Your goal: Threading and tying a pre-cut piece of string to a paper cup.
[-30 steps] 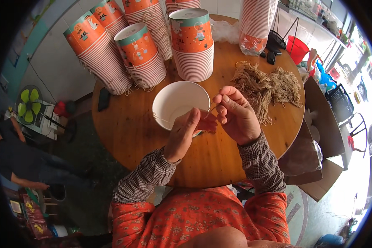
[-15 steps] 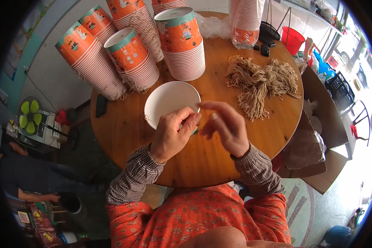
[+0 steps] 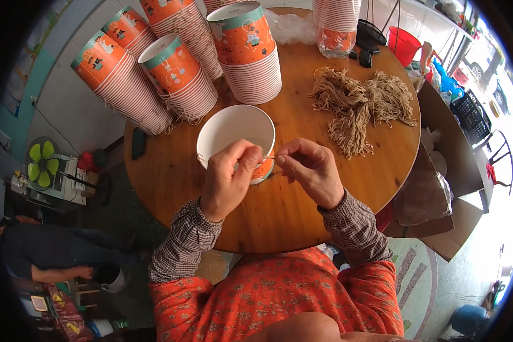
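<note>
A white-lined paper bucket (image 3: 233, 126) with an orange and teal outside stands before me on the round wooden table (image 3: 285, 228). Over its near right rim my left hand (image 3: 227, 181) is closed in a pinch, thumb against bent forefinger. My right hand (image 3: 314, 171) pinches too, close beside it. Between the two sets of fingertips runs a short piece of thin cord (image 3: 269, 157), tan in colour. My fingers hide the cord's ends. A bit of cord (image 3: 200, 158) shows at the bucket's left rim. To the right lies a loose bundle of tan cords (image 3: 353, 108).
Tall stacks of orange paper buckets (image 3: 251, 62) line the far left of the table. A plastic-wrapped stack (image 3: 336, 34) stands at the back, near small black objects (image 3: 366, 57). A dark phone-like object (image 3: 138, 142) lies at the left edge. Cardboard boxes (image 3: 447, 142) stand right of the table.
My right hand, blurred and spread before, has come to a pinch on the cord beside my left fingertips. The view has shifted slightly. At left, the other person's hand has moved a little right.
</note>
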A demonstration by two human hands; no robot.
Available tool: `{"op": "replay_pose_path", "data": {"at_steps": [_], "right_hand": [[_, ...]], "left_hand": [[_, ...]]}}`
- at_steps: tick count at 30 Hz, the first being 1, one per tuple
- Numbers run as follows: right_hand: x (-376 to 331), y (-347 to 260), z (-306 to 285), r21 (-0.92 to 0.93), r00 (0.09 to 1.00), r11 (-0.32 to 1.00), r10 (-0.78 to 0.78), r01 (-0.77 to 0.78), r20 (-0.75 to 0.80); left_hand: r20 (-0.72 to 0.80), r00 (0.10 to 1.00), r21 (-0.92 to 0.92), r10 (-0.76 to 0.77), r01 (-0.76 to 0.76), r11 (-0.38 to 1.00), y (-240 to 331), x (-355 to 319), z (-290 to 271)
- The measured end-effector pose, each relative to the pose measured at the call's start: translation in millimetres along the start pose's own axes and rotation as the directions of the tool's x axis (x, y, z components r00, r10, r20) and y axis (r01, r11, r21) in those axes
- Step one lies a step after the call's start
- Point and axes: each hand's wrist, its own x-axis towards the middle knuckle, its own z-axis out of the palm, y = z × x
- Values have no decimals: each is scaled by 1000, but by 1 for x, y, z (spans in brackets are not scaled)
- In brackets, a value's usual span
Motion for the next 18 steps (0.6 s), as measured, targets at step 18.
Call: {"op": "replay_pose_path", "data": {"at_steps": [18], "right_hand": [[1,2,-4,72,995,993,94,-95,11]], "left_hand": [[9,979,160,202,-200,967,-5,-1,12]]}}
